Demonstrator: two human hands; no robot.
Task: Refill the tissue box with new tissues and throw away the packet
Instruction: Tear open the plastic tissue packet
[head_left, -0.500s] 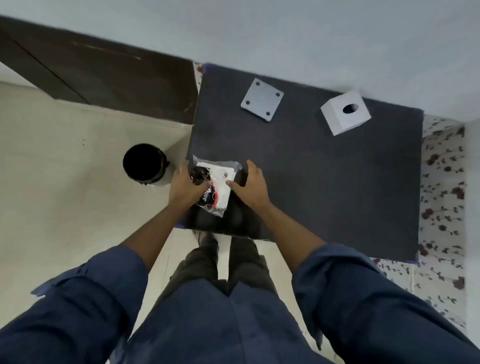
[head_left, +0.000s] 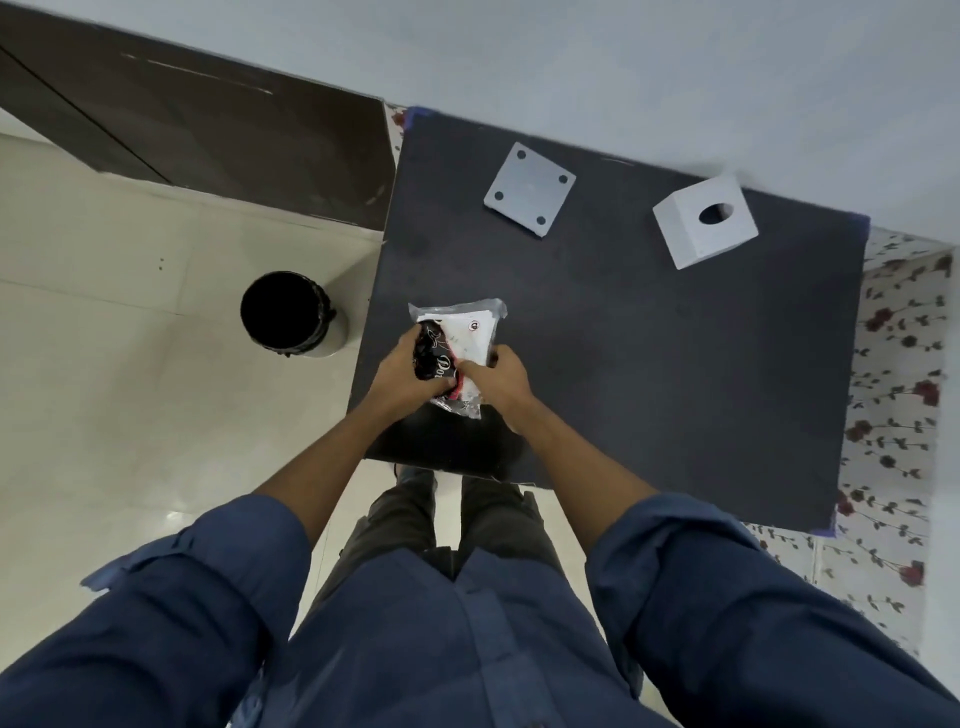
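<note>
A plastic tissue packet (head_left: 462, 340), white with a black and red printed side, lies over the near left part of the dark table (head_left: 649, 364). My left hand (head_left: 402, 371) grips its left side and my right hand (head_left: 496, 382) grips its right side, thumbs on top. The white cube tissue box (head_left: 704, 223) with an oval hole stands at the far right of the table. Its flat white base plate (head_left: 530, 189) with corner holes lies apart at the far middle. Both box parts are well beyond my hands.
A black-lined waste bin (head_left: 291, 314) stands on the pale tiled floor just left of the table. A dark wooden door or panel (head_left: 208, 124) runs along the far left. A floral cloth (head_left: 898, 364) shows along the table's right edge. My legs stand at the near edge.
Both hands have closed in tighter on the packet, the right hand's fingers curling over its right edge. The packet looks more squeezed and lifted slightly.
</note>
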